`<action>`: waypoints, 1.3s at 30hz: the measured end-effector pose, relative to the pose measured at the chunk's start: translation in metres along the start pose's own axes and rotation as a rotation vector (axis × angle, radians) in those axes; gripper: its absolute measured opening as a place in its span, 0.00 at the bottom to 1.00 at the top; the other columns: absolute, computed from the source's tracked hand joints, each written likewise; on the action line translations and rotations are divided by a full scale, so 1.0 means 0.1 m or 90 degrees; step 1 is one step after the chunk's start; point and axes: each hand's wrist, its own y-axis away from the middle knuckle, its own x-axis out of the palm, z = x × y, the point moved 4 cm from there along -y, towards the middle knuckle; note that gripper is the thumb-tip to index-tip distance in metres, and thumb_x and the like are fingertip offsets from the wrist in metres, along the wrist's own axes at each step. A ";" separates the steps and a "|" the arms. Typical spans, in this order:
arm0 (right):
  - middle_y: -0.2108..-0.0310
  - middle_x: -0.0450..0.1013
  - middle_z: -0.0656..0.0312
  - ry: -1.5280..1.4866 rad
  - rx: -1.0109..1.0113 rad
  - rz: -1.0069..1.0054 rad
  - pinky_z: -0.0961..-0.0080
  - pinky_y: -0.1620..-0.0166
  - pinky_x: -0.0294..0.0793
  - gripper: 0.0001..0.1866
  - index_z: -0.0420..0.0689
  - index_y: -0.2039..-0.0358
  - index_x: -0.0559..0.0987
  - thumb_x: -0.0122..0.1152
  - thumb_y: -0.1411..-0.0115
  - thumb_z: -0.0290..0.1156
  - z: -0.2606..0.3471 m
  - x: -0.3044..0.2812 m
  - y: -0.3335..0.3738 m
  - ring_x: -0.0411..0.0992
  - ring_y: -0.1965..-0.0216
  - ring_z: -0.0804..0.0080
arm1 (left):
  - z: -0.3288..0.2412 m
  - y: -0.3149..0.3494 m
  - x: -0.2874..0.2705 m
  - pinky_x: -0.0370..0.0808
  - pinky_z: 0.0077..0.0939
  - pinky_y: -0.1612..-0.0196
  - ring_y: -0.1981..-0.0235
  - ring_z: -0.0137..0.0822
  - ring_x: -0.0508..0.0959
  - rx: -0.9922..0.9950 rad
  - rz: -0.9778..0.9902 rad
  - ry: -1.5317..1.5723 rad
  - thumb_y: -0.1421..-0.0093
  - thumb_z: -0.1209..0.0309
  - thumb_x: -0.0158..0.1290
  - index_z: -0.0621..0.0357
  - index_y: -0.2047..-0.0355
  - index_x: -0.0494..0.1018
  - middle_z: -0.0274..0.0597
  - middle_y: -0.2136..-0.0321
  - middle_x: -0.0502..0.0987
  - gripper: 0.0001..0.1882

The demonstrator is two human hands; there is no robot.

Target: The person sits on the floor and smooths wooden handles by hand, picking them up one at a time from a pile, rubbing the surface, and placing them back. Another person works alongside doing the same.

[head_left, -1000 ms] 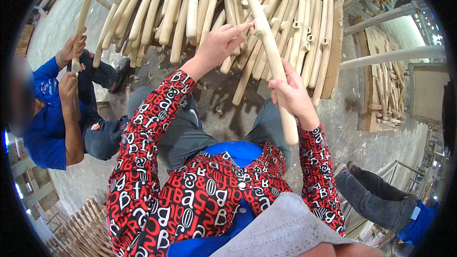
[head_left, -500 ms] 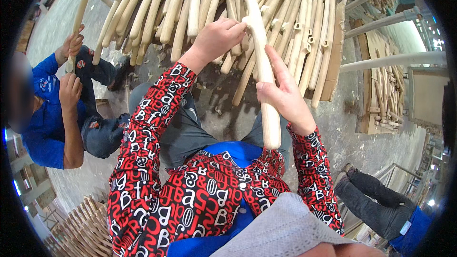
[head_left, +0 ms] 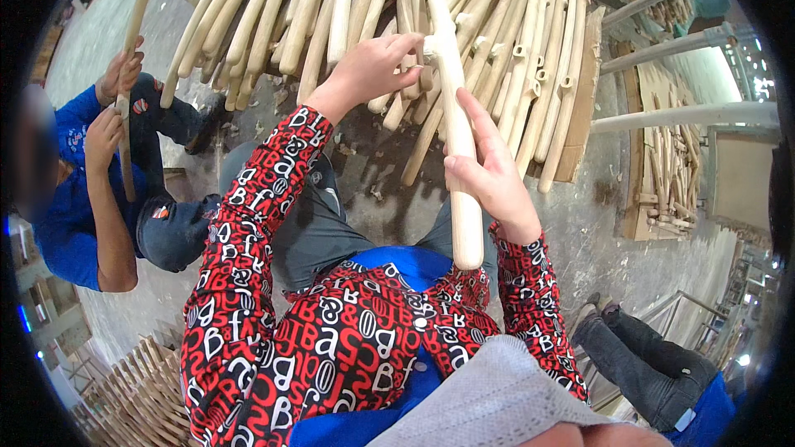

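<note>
A long pale wooden bar (head_left: 468, 228) with a rounded near end and a short side stub (head_left: 431, 48) slants up and away in front of me. My right hand (head_left: 502, 182) grips its lower part, thumb on top and fingers along the right side. Beside the stub, my left hand (head_left: 373, 73) has its thumb and forefinger apart, with nothing visible between them. Under and beyond the bar lies a pile of similar wooden pieces (head_left: 310, 25), several with holes or stubs. The bar's far end runs out at the top edge.
At left, a person in blue (head_left: 87, 190) holds another long wooden bar (head_left: 132, 29). Metal rails (head_left: 687, 118) and a board with thinner wooden pieces (head_left: 675, 165) are at right. Another person's legs (head_left: 642, 356) show lower right. Stacked wooden pieces (head_left: 137, 397) stand lower left.
My left thumb and forefinger have parted and drawn slightly away from the stub. The bar's near end has shifted slightly toward me. The person at left has lowered their bar.
</note>
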 end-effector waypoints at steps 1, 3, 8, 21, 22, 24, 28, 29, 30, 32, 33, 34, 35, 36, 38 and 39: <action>0.34 0.50 0.52 0.008 0.004 -0.003 0.77 0.40 0.58 0.44 0.38 0.32 0.47 0.56 0.47 0.24 -0.02 -0.02 0.01 0.54 0.38 0.71 | -0.04 -0.01 0.02 0.76 0.35 0.69 0.72 0.45 0.78 0.020 0.016 -0.003 0.46 0.70 0.58 0.58 0.59 0.73 0.43 0.74 0.76 0.14; 0.33 0.49 0.51 0.051 -0.023 0.006 0.77 0.40 0.58 0.44 0.38 0.32 0.47 0.56 0.47 0.25 -0.03 0.03 -0.01 0.55 0.38 0.71 | -0.08 0.01 0.01 0.75 0.35 0.69 0.72 0.45 0.78 0.056 0.053 -0.015 0.46 0.69 0.59 0.57 0.58 0.73 0.44 0.74 0.76 0.15; 0.35 0.52 0.45 0.129 -0.019 0.008 0.75 0.39 0.58 0.44 0.35 0.33 0.48 0.55 0.49 0.27 0.00 0.10 -0.02 0.57 0.37 0.67 | -0.02 0.05 0.03 0.76 0.35 0.70 0.72 0.44 0.78 0.051 0.084 -0.069 0.48 0.69 0.59 0.54 0.57 0.73 0.42 0.74 0.76 0.17; 0.44 0.63 0.41 0.303 -0.105 -0.002 0.68 0.41 0.64 0.43 0.37 0.34 0.50 0.55 0.51 0.27 -0.11 0.14 0.01 0.66 0.43 0.56 | 0.02 0.06 0.14 0.77 0.34 0.69 0.71 0.43 0.79 0.033 0.088 -0.069 0.46 0.69 0.55 0.57 0.70 0.72 0.41 0.76 0.77 0.07; 0.47 0.65 0.44 0.178 -0.035 -0.011 0.68 0.46 0.68 0.44 0.39 0.33 0.48 0.55 0.51 0.25 -0.16 0.08 0.04 0.69 0.49 0.58 | 0.03 0.05 0.12 0.77 0.35 0.68 0.70 0.43 0.79 0.025 0.076 -0.010 0.45 0.68 0.54 0.58 0.68 0.73 0.42 0.76 0.77 0.07; 0.54 0.67 0.50 -0.075 0.109 -0.024 0.69 0.57 0.77 0.46 0.44 0.32 0.45 0.53 0.50 0.22 -0.14 0.10 0.09 0.74 0.60 0.63 | 0.08 0.06 0.07 0.77 0.35 0.66 0.69 0.44 0.79 0.002 0.055 0.106 0.43 0.67 0.54 0.58 0.64 0.75 0.45 0.74 0.78 0.09; 0.60 0.65 0.57 -0.257 0.098 -0.095 0.75 0.79 0.75 0.49 0.53 0.31 0.39 0.50 0.50 0.18 -0.34 0.08 0.13 0.71 0.75 0.73 | 0.02 0.06 0.12 0.76 0.31 0.64 0.69 0.43 0.78 -0.031 0.120 0.070 0.43 0.66 0.58 0.57 0.57 0.76 0.44 0.67 0.78 0.14; 0.60 0.65 0.57 -0.213 0.113 -0.101 0.75 0.78 0.75 0.49 0.53 0.31 0.39 0.49 0.50 0.18 -0.35 0.11 0.13 0.71 0.76 0.74 | -0.02 0.07 0.09 0.76 0.31 0.64 0.68 0.42 0.78 0.030 0.095 0.003 0.44 0.65 0.58 0.56 0.60 0.77 0.41 0.67 0.77 0.13; 0.60 0.65 0.57 -0.216 0.106 -0.093 0.75 0.78 0.75 0.49 0.54 0.31 0.39 0.49 0.50 0.18 -0.34 0.14 0.14 0.70 0.76 0.74 | -0.03 0.07 0.08 0.75 0.32 0.64 0.68 0.42 0.77 0.035 0.095 0.018 0.44 0.66 0.58 0.56 0.61 0.77 0.41 0.68 0.77 0.12; 0.60 0.64 0.57 -0.220 0.094 -0.081 0.75 0.78 0.76 0.49 0.54 0.31 0.38 0.48 0.50 0.18 -0.34 0.17 0.16 0.70 0.76 0.74 | -0.04 0.06 0.08 0.75 0.33 0.63 0.67 0.42 0.76 0.045 0.095 0.053 0.44 0.66 0.58 0.56 0.62 0.77 0.41 0.70 0.76 0.11; 0.60 0.64 0.57 -0.213 0.097 -0.070 0.75 0.78 0.76 0.49 0.55 0.30 0.38 0.48 0.49 0.18 -0.36 0.18 0.17 0.70 0.76 0.74 | -0.04 0.05 0.07 0.74 0.33 0.63 0.67 0.43 0.76 0.062 0.090 0.059 0.44 0.66 0.58 0.56 0.64 0.77 0.41 0.70 0.76 0.10; 0.59 0.64 0.57 -0.207 0.100 -0.059 0.75 0.78 0.76 0.49 0.57 0.30 0.38 0.48 0.49 0.18 -0.38 0.18 0.18 0.70 0.76 0.74 | -0.04 0.04 0.06 0.74 0.34 0.63 0.67 0.44 0.76 0.079 0.085 0.066 0.44 0.67 0.58 0.57 0.65 0.76 0.41 0.71 0.75 0.09; 0.59 0.64 0.57 -0.202 0.104 -0.053 0.75 0.77 0.76 0.49 0.58 0.30 0.38 0.48 0.49 0.18 -0.42 0.17 0.20 0.70 0.76 0.74 | -0.06 0.01 0.06 0.74 0.34 0.63 0.67 0.44 0.75 0.098 0.083 0.077 0.44 0.67 0.57 0.58 0.66 0.76 0.41 0.71 0.75 0.09; 0.60 0.64 0.58 -0.216 0.116 -0.057 0.75 0.77 0.76 0.50 0.59 0.30 0.37 0.48 0.49 0.18 -0.48 0.16 0.22 0.70 0.76 0.75 | -0.09 -0.01 0.09 0.74 0.35 0.62 0.67 0.45 0.75 0.096 0.084 0.068 0.44 0.68 0.57 0.58 0.67 0.76 0.41 0.72 0.75 0.08; 0.60 0.64 0.58 -0.244 0.138 -0.056 0.75 0.77 0.76 0.51 0.62 0.31 0.37 0.47 0.50 0.17 -0.58 0.16 0.26 0.70 0.77 0.75 | -0.11 -0.01 0.16 0.73 0.36 0.62 0.66 0.46 0.75 0.086 0.084 0.043 0.44 0.69 0.56 0.59 0.68 0.75 0.43 0.72 0.74 0.07; 0.61 0.64 0.59 -0.245 0.142 -0.059 0.75 0.78 0.75 0.51 0.63 0.31 0.36 0.47 0.50 0.17 -0.61 0.17 0.28 0.70 0.77 0.75 | -0.08 -0.01 0.17 0.73 0.36 0.62 0.66 0.47 0.75 0.051 0.069 0.034 0.43 0.69 0.55 0.59 0.67 0.74 0.44 0.71 0.75 0.07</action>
